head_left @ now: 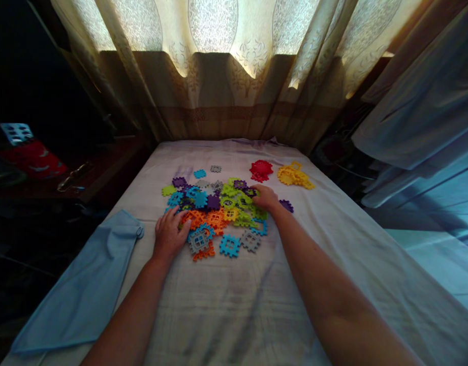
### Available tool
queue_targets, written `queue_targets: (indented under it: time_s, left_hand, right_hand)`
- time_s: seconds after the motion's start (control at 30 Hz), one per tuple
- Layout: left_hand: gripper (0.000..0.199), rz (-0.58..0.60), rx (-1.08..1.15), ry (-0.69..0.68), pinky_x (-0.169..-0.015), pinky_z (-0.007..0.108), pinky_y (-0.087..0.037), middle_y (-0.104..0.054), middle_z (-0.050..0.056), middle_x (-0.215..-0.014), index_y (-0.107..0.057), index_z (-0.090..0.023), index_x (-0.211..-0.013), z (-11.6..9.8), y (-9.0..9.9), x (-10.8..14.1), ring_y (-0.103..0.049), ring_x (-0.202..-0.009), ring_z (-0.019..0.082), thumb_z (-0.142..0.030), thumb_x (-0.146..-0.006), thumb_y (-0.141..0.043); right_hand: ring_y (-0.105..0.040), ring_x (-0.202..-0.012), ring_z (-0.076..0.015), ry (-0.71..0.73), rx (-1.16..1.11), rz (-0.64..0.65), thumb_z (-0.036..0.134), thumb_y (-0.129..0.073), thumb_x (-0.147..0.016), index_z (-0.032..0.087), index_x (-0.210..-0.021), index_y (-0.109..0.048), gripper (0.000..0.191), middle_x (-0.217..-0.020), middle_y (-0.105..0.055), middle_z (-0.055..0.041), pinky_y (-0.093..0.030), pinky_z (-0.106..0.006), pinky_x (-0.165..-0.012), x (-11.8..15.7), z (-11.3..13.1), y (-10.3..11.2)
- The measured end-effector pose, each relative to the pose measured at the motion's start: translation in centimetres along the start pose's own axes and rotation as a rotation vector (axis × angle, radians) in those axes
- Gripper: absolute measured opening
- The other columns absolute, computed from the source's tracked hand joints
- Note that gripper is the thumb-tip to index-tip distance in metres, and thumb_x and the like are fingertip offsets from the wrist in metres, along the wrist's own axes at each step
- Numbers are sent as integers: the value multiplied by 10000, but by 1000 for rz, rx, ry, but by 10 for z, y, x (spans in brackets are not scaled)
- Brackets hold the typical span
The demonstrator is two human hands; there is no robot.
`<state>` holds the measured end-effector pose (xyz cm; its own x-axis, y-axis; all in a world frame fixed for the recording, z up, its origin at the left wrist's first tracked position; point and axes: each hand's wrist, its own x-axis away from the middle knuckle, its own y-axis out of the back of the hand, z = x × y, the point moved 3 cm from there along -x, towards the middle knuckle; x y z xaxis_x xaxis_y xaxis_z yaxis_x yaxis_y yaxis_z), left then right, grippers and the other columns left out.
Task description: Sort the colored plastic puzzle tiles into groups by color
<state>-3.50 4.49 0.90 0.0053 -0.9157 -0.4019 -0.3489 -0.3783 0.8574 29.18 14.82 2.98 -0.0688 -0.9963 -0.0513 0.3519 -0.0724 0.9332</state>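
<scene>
A mixed pile of notched plastic building tiles lies on the bed, with green tiles (237,202), orange tiles (215,219), blue tiles (198,197) and purple ones. My left hand (170,234) rests at the pile's left edge, fingers spread and touching tiles; it holds nothing that I can see. At the right side of the pile, my right hand (266,197) has its thumb and fingers around a purple tile (250,192), beside the green ones. Nearest to me lie a grey tile (250,241) and a square blue tile (229,245).
Red tiles (261,170) and yellow tiles (293,175) form separate heaps at the back right. A light blue cloth (83,284) covers the bed's left edge. Curtains (218,96) hang behind the bed (218,310). A dark cabinet (100,173) stands to the left.
</scene>
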Motion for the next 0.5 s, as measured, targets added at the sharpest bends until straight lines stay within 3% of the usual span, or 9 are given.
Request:
queue_targets:
  time_s: [0.1,0.23,0.5]
  left_hand:
    - [382,-3,1,1,-1092,492,-384,-583,90,-1385,-663,-253,-1196,1,-1,0,-508,-1294,288,-403,-910,-460]
    - [393,3,-8,0,-1095,495,-381,-580,103,-1386,-668,-235,-1193,1,-1,0,-514,-1289,296,-406,-907,-458]
    - [392,-3,-11,-9,-1090,485,-388,-575,99,-1389,-662,-239,-1193,0,1,0,-509,-1291,289,-406,-914,-443]
  right_hand:
    - [-590,-1206,-261,41,2,62,194,-571,-777,319,-1295,-637,536,-1324,-649,-17,-479,-398,-983,-5,-3,-3]
    - [-608,-1170,-232,95,-10,38,260,-610,-792,311,-1209,-692,428,-1274,-681,-8,-473,-348,-971,-4,-6,-5]
    - [-589,-1135,-256,279,-5,-232,327,-615,-828,242,-1086,-735,297,-1184,-705,-78,-406,-409,-1003,24,-7,0]
